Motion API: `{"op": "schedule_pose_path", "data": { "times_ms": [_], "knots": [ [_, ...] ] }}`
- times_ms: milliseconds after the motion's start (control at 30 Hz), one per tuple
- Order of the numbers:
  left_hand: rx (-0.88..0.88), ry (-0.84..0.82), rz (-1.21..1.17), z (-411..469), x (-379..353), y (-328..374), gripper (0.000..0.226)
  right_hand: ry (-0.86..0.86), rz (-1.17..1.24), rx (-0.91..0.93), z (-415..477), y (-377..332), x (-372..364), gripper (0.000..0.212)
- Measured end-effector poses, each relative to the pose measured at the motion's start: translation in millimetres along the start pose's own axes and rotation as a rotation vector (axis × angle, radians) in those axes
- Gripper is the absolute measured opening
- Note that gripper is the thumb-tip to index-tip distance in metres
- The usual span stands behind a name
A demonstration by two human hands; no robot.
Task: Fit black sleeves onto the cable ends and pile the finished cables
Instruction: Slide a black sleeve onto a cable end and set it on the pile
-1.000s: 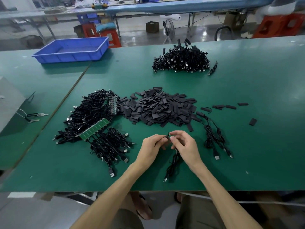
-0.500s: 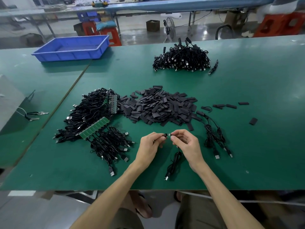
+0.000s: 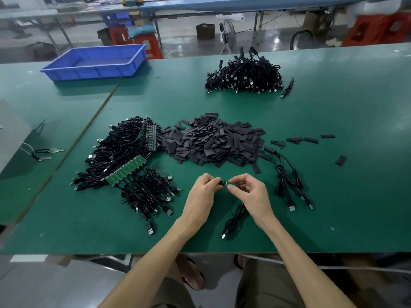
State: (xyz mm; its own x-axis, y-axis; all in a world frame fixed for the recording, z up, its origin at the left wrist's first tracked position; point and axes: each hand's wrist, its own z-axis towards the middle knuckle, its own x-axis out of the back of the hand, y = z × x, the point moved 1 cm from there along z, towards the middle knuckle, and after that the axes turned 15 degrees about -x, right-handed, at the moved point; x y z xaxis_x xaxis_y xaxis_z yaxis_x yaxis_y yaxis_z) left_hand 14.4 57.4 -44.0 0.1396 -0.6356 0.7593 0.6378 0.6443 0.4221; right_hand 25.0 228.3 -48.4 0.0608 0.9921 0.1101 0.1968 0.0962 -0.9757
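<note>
My left hand [image 3: 201, 194] pinches a small black sleeve [image 3: 220, 181] at its fingertips. My right hand [image 3: 251, 194] pinches the small green end of a black cable [image 3: 233, 221], whose coiled length and USB plug hang down onto the green table [image 3: 333, 218]. Sleeve and cable end meet between the two hands. A heap of loose black sleeves [image 3: 213, 143] lies just beyond the hands. Unsleeved cables with green boards [image 3: 124, 158] lie to the left. A far pile of cables [image 3: 244, 76] sits at the back. A few sleeved cables [image 3: 287, 178] lie to the right.
A blue plastic tray [image 3: 93, 63] stands at the back left on the neighbouring table. Stray sleeves [image 3: 311, 140] lie scattered at the right. Pliers or cutters [image 3: 44, 153] lie at the far left. The table's front edge runs just under my forearms.
The hands have drawn slightly apart and levelled, with the sleeve in the left fingertips now lined up end to end with the cable end held by the right.
</note>
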Motion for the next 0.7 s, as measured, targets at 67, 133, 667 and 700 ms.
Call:
{"op": "schedule_pose_path", "data": {
  "times_ms": [67,133,667,700],
  "knots": [
    [-0.033,-0.018,0.024,-0.2,0.1,-0.5,0.024,0.016,-0.012,0.000,0.2,0.9,-0.5,0.015],
    [-0.070,-0.028,0.045,-0.5,0.3,-0.4,0.023,0.031,-0.006,-0.002,0.1,1.7,-0.1,0.012],
    [-0.140,-0.050,0.051,-0.5,3.5,3.1,0.028,0.040,0.018,-0.036,-1.1,1.8,0.5,0.009],
    [-0.141,-0.052,0.056,-0.7,3.7,3.6,0.028,0.038,0.023,-0.039,-1.0,1.6,0.3,0.009]
  ]
}}
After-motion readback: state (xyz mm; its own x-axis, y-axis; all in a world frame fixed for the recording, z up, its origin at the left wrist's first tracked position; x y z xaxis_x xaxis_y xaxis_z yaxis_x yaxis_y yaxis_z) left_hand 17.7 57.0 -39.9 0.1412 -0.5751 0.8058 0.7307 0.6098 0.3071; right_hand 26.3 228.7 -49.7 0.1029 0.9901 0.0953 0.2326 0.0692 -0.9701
